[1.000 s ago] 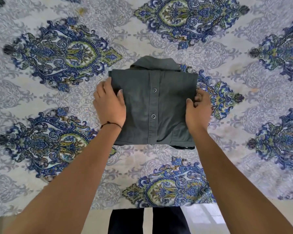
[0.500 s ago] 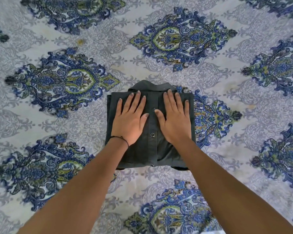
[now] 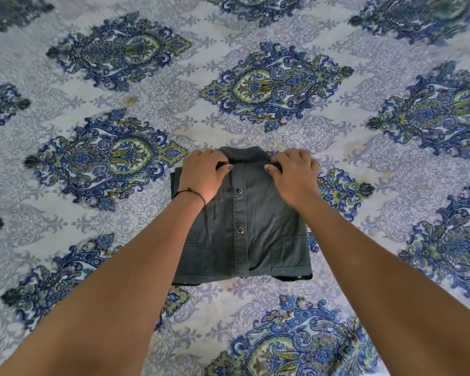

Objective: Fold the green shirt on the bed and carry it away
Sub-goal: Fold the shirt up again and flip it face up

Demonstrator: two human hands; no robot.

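Shirt (image 3: pixel 244 226), folded square, buttons up, flat on patterned bed (image 3: pixel 337 137). Left hand (image 3: pixel 202 173) and right hand (image 3: pixel 295 173) at collar corners, fingers (image 3: pixel 288 156) curled over far edge, thumbs on top, both gripping cloth

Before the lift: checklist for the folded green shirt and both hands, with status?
1. Fold: the green shirt is a compact rectangle, placket up: ok.
2. Grip: the left hand holds the far edge beside the collar: ok.
3. Grip: the right hand holds the far edge on the collar's other side: ok.
4. Fingers under all layers: cannot tell, hidden by the hands.
5. Support at the near hem: not ok, no hand there; it rests on the bedsheet.
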